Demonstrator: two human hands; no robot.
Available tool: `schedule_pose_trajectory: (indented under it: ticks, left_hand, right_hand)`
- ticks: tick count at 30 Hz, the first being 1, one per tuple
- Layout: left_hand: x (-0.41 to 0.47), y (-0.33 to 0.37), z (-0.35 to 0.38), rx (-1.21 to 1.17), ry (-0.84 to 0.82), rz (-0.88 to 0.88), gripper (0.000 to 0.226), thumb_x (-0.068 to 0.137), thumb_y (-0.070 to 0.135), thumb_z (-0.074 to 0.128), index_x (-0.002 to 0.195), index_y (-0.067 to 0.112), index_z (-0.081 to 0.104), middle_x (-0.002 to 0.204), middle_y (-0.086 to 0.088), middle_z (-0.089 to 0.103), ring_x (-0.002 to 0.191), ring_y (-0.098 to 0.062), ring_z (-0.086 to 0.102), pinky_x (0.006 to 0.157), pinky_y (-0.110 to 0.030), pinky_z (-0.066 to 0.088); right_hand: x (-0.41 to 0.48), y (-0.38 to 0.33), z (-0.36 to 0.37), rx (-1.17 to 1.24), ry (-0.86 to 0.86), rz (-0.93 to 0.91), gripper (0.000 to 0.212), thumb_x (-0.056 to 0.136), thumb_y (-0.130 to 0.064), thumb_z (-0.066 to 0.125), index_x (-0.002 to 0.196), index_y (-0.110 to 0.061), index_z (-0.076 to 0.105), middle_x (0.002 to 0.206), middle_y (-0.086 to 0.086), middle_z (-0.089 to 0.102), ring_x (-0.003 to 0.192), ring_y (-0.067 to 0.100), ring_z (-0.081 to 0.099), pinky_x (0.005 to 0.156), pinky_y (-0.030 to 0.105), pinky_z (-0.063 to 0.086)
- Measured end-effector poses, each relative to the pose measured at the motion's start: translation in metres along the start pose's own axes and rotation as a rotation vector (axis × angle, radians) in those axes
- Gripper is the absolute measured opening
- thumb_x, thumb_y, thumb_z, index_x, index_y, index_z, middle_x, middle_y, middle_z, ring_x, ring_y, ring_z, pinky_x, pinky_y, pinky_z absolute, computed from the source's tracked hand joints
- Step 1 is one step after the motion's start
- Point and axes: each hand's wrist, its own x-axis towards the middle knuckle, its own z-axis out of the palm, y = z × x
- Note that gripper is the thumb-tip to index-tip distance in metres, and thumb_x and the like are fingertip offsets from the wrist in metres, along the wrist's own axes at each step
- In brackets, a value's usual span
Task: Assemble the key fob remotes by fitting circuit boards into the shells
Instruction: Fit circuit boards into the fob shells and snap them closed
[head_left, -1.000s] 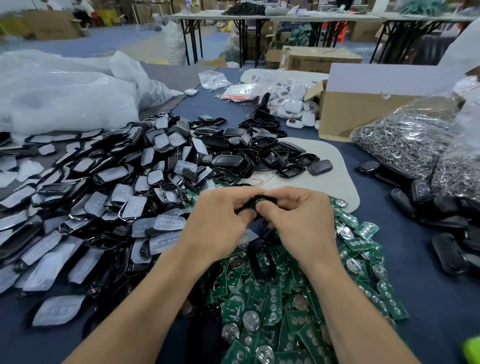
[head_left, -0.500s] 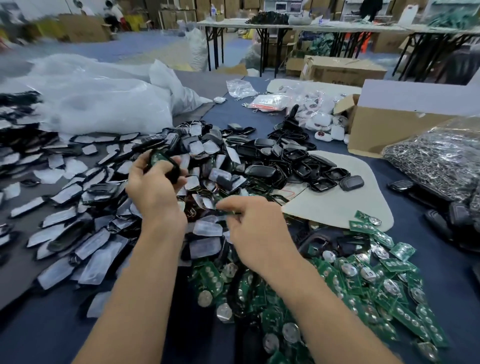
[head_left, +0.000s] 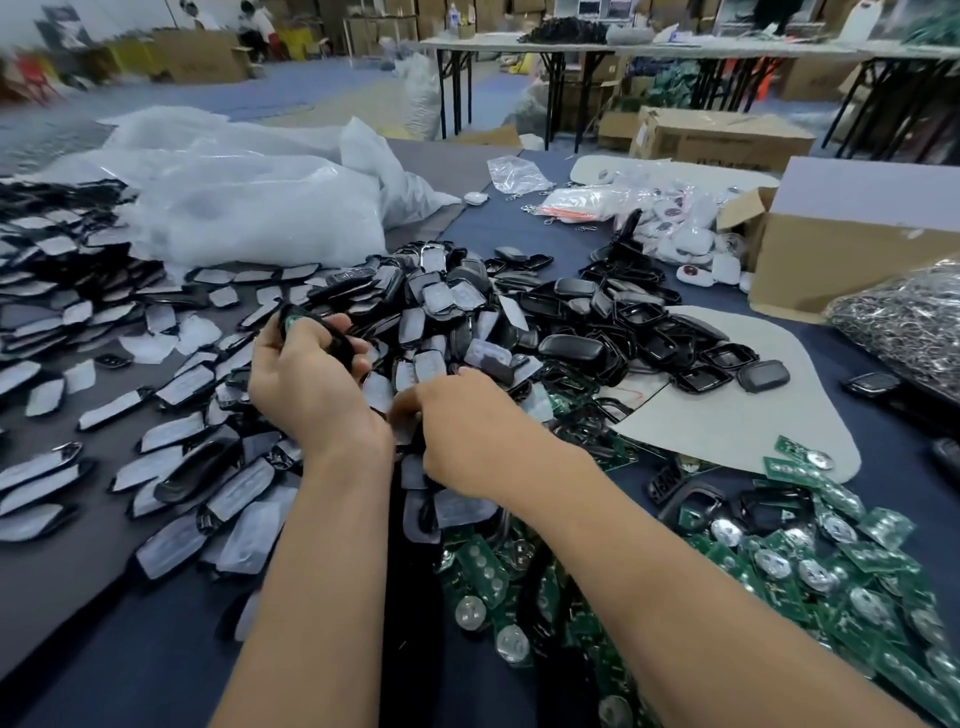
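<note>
My left hand (head_left: 311, 387) grips a black plastic key fob shell (head_left: 335, 339), green circuit board (head_left: 292, 325) seated inside, over the heap of film-covered black covers (head_left: 447, 301) on the table (head_left: 104, 649) — my right hand (head_left: 462, 431) digs into that heap, grasp hidden. Next, likely: a matching cover, pressed square.

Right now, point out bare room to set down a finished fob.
Bare: the pale mat between black shells and circuit boards; the blue cloth at the near-left edge. Crowded: around the left hand and right hand.
</note>
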Motion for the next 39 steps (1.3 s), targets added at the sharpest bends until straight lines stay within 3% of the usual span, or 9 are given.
schedule_pose_trajectory:
  ticks: [8, 11, 15, 19, 22, 29, 32, 35, 39]
  left_hand:
    - [0.004, 0.002, -0.003, -0.004, 0.029, -0.023, 0.019, 0.082, -0.009, 0.047, 0.078, 0.008, 0.054, 0.067, -0.009, 0.064, 0.046, -0.019, 0.049, 0.042, -0.024, 0.034]
    - [0.004, 0.003, -0.003, -0.004, 0.025, -0.03, 0.02, 0.083, -0.009, 0.046, 0.076, 0.009, 0.053, 0.066, -0.008, 0.064, 0.046, -0.019, 0.049, 0.042, -0.024, 0.034]
    - [0.003, 0.003, -0.002, 0.0, 0.021, -0.039, 0.021, 0.084, -0.009, 0.046, 0.077, 0.009, 0.053, 0.067, -0.008, 0.063, 0.045, -0.019, 0.049, 0.042, -0.024, 0.034]
    - [0.001, 0.002, -0.002, 0.015, 0.013, -0.039, 0.021, 0.084, -0.009, 0.045, 0.077, 0.009, 0.053, 0.067, -0.008, 0.063, 0.045, -0.018, 0.048, 0.042, -0.024, 0.034]
    - [-0.001, 0.001, -0.001, 0.017, 0.002, -0.043, 0.022, 0.084, -0.009, 0.045, 0.077, 0.009, 0.056, 0.065, -0.007, 0.063, 0.045, -0.018, 0.048, 0.042, -0.024, 0.034]
    - [0.001, -0.003, -0.003, 0.061, -0.025, -0.05, 0.019, 0.081, -0.008, 0.045, 0.081, 0.006, 0.057, 0.063, -0.005, 0.063, 0.045, -0.019, 0.048, 0.043, -0.025, 0.035]
    - [0.002, -0.006, -0.002, 0.073, -0.052, -0.088, 0.019, 0.083, -0.008, 0.045, 0.086, 0.005, 0.059, 0.062, -0.005, 0.063, 0.045, -0.019, 0.049, 0.042, -0.024, 0.035]
    - [-0.006, -0.01, 0.0, 0.112, -0.134, -0.185, 0.024, 0.086, -0.008, 0.043, 0.089, 0.008, 0.061, 0.065, -0.006, 0.062, 0.047, -0.018, 0.051, 0.042, -0.023, 0.036]
    - [-0.041, -0.018, 0.006, 0.287, -0.429, -0.228, 0.021, 0.075, 0.0, 0.051, 0.089, 0.01, 0.063, 0.058, 0.0, 0.057, 0.049, -0.014, 0.048, 0.04, -0.021, 0.033]
  right_hand:
    - [-0.023, 0.017, 0.003, 0.18, 0.215, 0.075, 0.04, 0.085, 0.006, 0.056, 0.096, -0.023, 0.08, 0.055, -0.015, 0.055, 0.066, 0.009, 0.053, 0.12, 0.015, 0.014]
    - [-0.035, 0.023, 0.001, 0.311, 0.156, 0.13, 0.052, 0.083, 0.011, 0.05, 0.101, -0.026, 0.08, 0.081, -0.007, 0.073, 0.074, 0.014, 0.054, 0.083, 0.01, 0.041]
    - [-0.041, 0.025, -0.003, 0.308, 0.065, 0.133, 0.055, 0.081, 0.012, 0.051, 0.109, -0.027, 0.078, 0.089, -0.009, 0.072, 0.059, -0.006, 0.055, 0.05, 0.007, 0.036]
    - [-0.04, 0.014, -0.001, 0.142, 0.064, 0.051, 0.018, 0.087, -0.014, 0.068, 0.101, -0.023, 0.069, 0.087, -0.005, 0.07, 0.086, 0.016, 0.061, 0.083, 0.026, 0.041]
    - [-0.036, 0.0, 0.006, -0.036, 0.095, 0.039, 0.033, 0.089, -0.048, 0.07, 0.105, -0.02, 0.062, 0.092, 0.0, 0.063, 0.101, 0.024, 0.055, 0.106, 0.036, 0.034]
    - [-0.042, -0.015, 0.014, -0.144, 0.194, 0.018, 0.058, 0.076, -0.013, 0.072, 0.129, -0.014, 0.05, 0.097, 0.007, 0.068, 0.11, 0.028, 0.061, 0.129, 0.039, 0.006]
    - [-0.057, -0.007, 0.01, 0.149, 0.366, 0.083, 0.06, 0.073, 0.011, 0.061, 0.119, -0.027, 0.05, 0.089, 0.001, 0.069, 0.09, 0.021, 0.064, 0.119, 0.03, 0.032]
    - [-0.086, 0.015, 0.0, 0.744, 0.508, 0.287, 0.044, 0.099, 0.006, 0.047, 0.1, -0.037, 0.055, 0.091, 0.001, 0.074, 0.053, 0.013, 0.046, 0.055, 0.025, 0.043]
    - [-0.125, 0.05, -0.011, 1.267, 0.667, 0.506, 0.046, 0.098, 0.011, 0.05, 0.093, -0.032, 0.065, 0.093, 0.005, 0.077, 0.087, 0.026, 0.065, 0.078, 0.049, 0.056]
